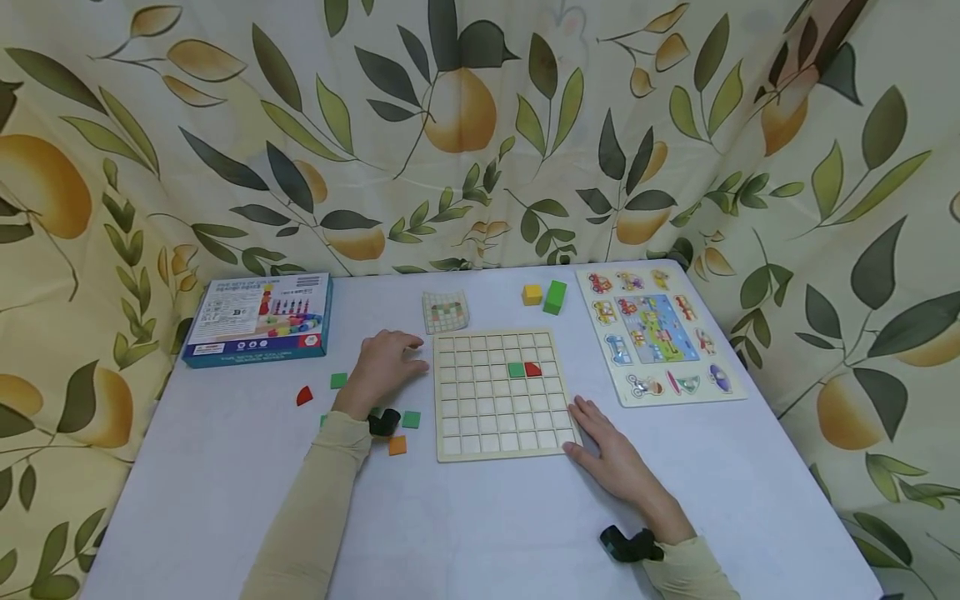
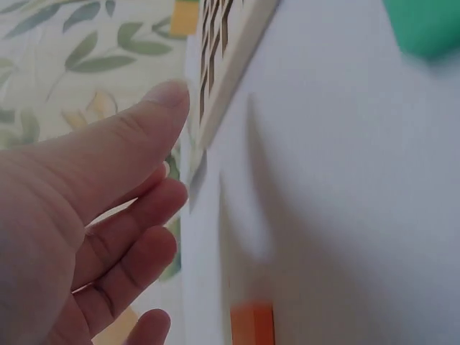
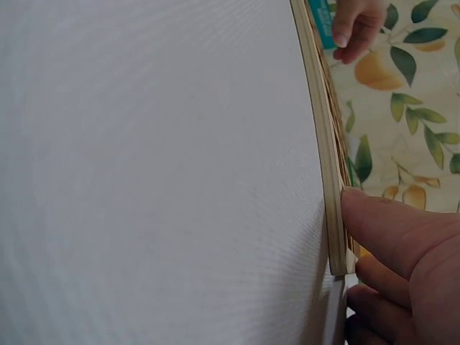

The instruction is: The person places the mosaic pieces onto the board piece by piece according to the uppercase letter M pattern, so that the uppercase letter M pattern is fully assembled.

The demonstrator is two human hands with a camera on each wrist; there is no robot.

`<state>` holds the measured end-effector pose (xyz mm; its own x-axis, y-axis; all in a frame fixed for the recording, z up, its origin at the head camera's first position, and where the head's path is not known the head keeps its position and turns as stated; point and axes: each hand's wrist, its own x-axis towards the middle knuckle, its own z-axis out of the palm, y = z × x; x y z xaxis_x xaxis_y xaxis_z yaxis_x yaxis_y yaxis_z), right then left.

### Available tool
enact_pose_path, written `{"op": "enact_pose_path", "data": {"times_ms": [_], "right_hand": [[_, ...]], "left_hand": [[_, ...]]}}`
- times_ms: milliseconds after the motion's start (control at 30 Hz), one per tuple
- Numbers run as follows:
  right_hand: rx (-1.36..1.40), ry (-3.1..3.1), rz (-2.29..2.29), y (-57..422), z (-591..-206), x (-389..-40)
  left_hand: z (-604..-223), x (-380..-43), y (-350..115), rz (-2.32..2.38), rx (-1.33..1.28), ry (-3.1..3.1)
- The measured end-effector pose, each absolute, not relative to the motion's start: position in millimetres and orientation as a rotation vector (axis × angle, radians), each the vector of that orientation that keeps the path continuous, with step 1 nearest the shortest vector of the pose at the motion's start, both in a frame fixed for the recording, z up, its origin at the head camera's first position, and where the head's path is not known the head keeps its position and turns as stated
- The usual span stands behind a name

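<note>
A pale wooden grid board (image 1: 495,417) lies on the table, with a green square tile (image 1: 516,370) and a red quarter-round tile (image 1: 532,369) side by side in its cells. My left hand (image 1: 384,367) hovers left of the board, fingers loosely bent; in the left wrist view nothing lies between thumb and fingers. Beneath and around that wrist are a green tile (image 1: 411,419), an orange tile (image 1: 397,446), another green tile (image 1: 339,381) and a red quarter-round tile (image 1: 303,396). My right hand (image 1: 615,458) rests at the board's lower right edge, its thumb (image 3: 374,219) touching the rim.
A small pattern card (image 1: 446,312) lies behind the board. Yellow (image 1: 532,294) and green blocks (image 1: 554,297) stand at the back. A picture puzzle board (image 1: 660,333) lies to the right, a game box (image 1: 258,320) at the back left. Patterned curtains (image 1: 480,208) enclose the table.
</note>
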<state>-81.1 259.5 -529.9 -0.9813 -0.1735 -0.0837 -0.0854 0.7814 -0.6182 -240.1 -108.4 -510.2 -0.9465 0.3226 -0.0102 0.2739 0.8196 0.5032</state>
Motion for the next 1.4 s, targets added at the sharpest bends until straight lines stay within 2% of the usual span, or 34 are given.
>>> {"op": "enact_pose_path", "data": {"times_ms": [900, 1400], "right_hand": [[-0.197, 2.833, -0.971, 259.7, -530.0, -80.1], [-0.194, 2.834, -0.964, 259.5, -528.9, -81.1]], "left_hand": [[-513.9, -221.5, -172.6, 0.726, 0.441, 2.854], [-513.0, -221.1, -181.3, 0.732, 0.451, 2.814]]}}
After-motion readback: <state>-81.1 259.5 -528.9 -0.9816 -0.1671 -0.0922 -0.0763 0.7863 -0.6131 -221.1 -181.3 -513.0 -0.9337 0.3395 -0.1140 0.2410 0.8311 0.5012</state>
